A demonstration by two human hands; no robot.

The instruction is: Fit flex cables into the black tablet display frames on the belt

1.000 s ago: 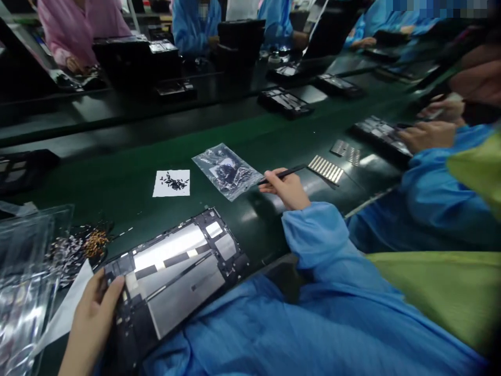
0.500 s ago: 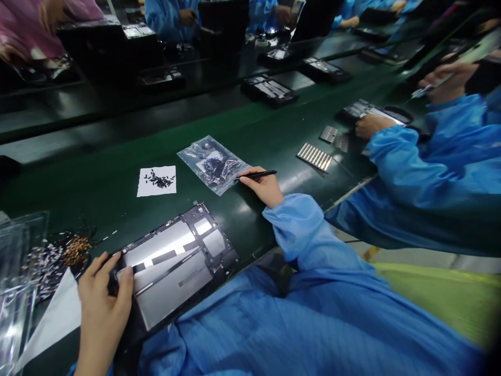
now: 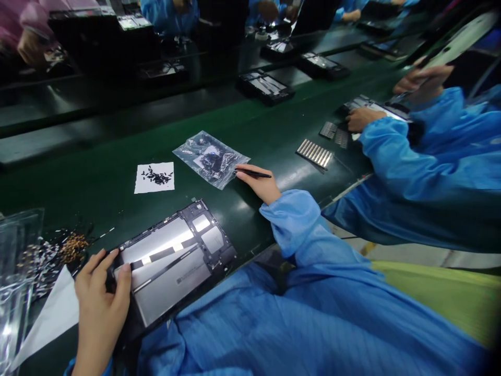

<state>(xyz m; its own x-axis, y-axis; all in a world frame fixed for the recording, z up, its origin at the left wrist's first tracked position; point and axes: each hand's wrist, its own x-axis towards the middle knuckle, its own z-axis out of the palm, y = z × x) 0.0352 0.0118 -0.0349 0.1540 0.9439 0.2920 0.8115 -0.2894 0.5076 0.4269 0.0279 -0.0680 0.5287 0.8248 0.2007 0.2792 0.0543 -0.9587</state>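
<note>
Device [image 3: 172, 277] has its left end in the left grip [image 3: 102, 297].

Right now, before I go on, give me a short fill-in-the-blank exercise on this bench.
The left hand grips a flat device while the right hand holds a slim tool coloured ____.
Loose dark parts lie on a square sheet coloured ____.
Of these two hands, the plastic bag is nearer the ____ one.

Missing words: black; white; right.
</note>
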